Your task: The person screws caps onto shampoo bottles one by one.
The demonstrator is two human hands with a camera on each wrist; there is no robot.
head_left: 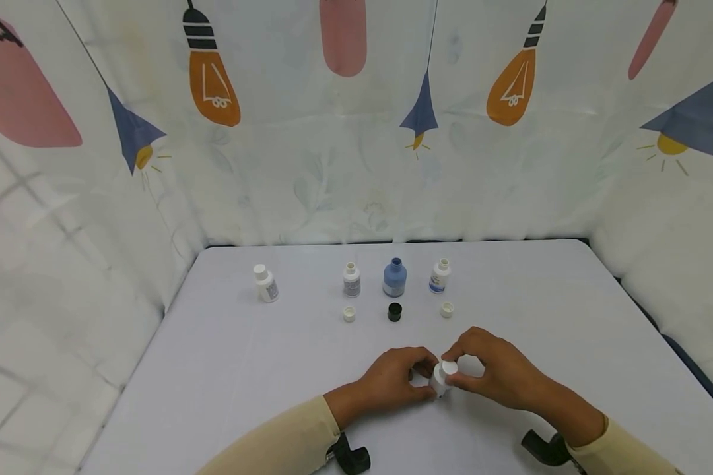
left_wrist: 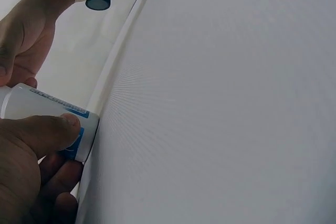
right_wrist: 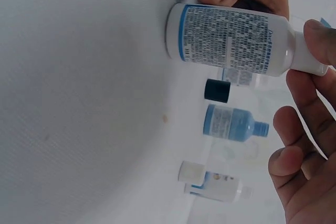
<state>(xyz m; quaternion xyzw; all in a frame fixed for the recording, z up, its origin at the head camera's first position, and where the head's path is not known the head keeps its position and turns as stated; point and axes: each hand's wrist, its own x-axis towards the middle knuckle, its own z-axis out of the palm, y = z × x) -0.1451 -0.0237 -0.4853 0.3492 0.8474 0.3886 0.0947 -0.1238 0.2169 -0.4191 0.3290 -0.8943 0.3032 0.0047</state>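
In the head view a small white bottle [head_left: 439,384] stands near the front middle of the table. My left hand [head_left: 397,377] grips its body from the left, with the thumb [left_wrist: 58,129] along the label in the left wrist view. My right hand [head_left: 502,371] pinches the white cap [head_left: 449,367] on top between thumb and fingers. The right wrist view shows the bottle's printed label [right_wrist: 226,39] with a blue band near the base. There, the other right fingers [right_wrist: 291,129] are bent loosely away from the bottle.
Farther back stand an uncapped white bottle [head_left: 352,280], a blue bottle [head_left: 395,278] and another white bottle [head_left: 440,277]. Before them lie a white cap [head_left: 349,314], a black cap [head_left: 395,312] and a second white cap [head_left: 447,309]. A capped white bottle [head_left: 266,285] stands at the left.
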